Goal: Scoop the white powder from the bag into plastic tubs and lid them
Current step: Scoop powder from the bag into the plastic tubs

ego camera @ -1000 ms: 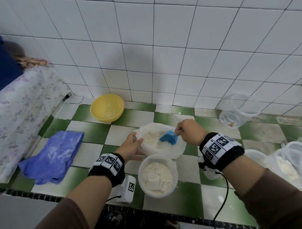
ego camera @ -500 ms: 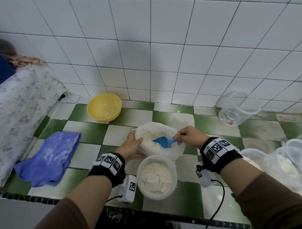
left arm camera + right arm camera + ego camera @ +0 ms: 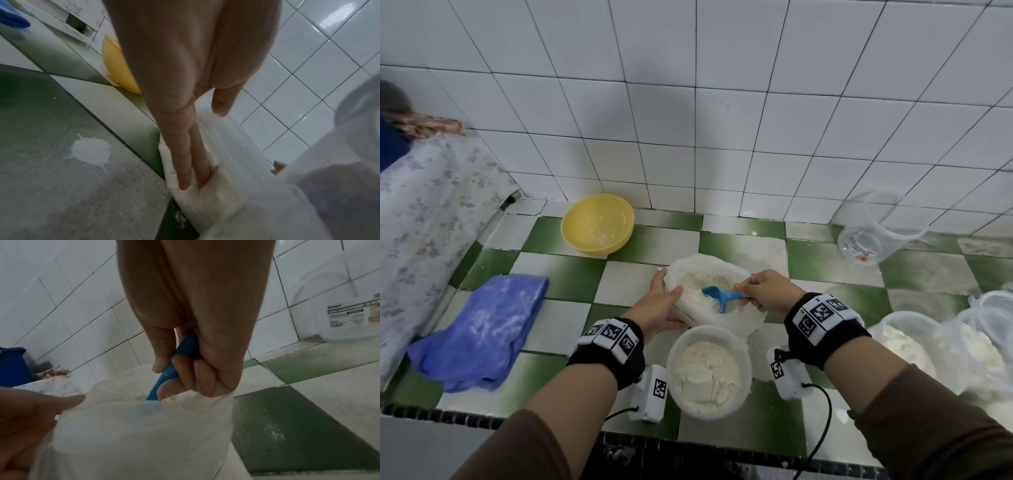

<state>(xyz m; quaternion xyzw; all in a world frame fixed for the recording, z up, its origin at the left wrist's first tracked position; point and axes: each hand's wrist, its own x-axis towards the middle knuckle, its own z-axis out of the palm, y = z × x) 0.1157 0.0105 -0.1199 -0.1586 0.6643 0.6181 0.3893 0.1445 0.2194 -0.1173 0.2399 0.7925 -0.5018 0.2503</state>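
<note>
A white plastic bag (image 3: 739, 322) of white powder (image 3: 698, 284) stands open at the middle of the tiled counter. My left hand (image 3: 661, 301) holds its left rim, the straight fingers (image 3: 183, 162) flat on the outer wall of the bag (image 3: 226, 186) and the thumb over the edge. My right hand (image 3: 763, 291) grips the handle of a blue scoop (image 3: 717, 296), whose bowl is dug into the powder. In the right wrist view the scoop handle (image 3: 183, 353) runs down out of my curled fingers into the bag (image 3: 133, 434). A round plastic tub (image 3: 674, 356), nearly full of powder and without a lid, stands just in front of the bag.
A yellow bowl (image 3: 597, 224) sits at the back left and a blue cloth (image 3: 482, 329) lies at the front left. An empty clear jar (image 3: 873, 229) leans against the wall at the back right. More tubs with powder (image 3: 907, 342) crowd the right edge. Spilled powder (image 3: 90, 151) dots the tiles.
My right hand has drawn the scoop a little left and lower into the powder. The left hand stays on the bag's rim, and the tub has not moved.
</note>
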